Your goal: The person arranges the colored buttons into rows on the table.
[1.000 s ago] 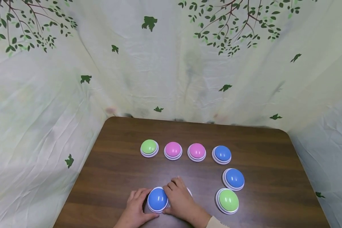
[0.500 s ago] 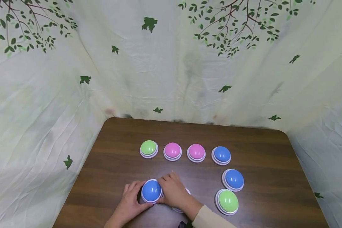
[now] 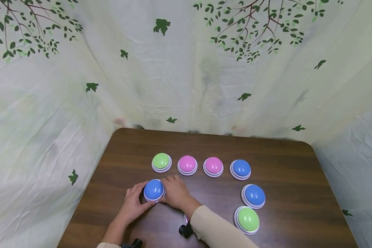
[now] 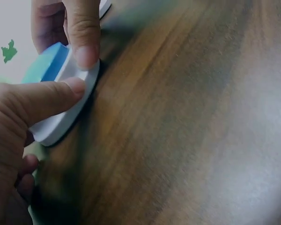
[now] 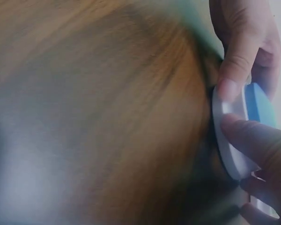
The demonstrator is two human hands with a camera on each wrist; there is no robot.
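Both hands grip one blue-domed push button with a white base, just in front of the far row. My left hand holds its left side, thumb at the near rim. From the right, my right hand grips the same rim, its thumb close to the other thumb. In the left wrist view both thumbs press on the white base, which appears to lie on or just above the table. The right wrist view gives the base from the other side. Fingers behind the dome are partly hidden.
Beyond stand a green button, two pink ones and a blue one. To the right are another blue button and a green one. My right sleeve mostly covers a button on the brown table.
Both hands have moved the blue button away from me and to the left, toward the far row. A button beside its former place became more visible, then mostly covered by the right sleeve.
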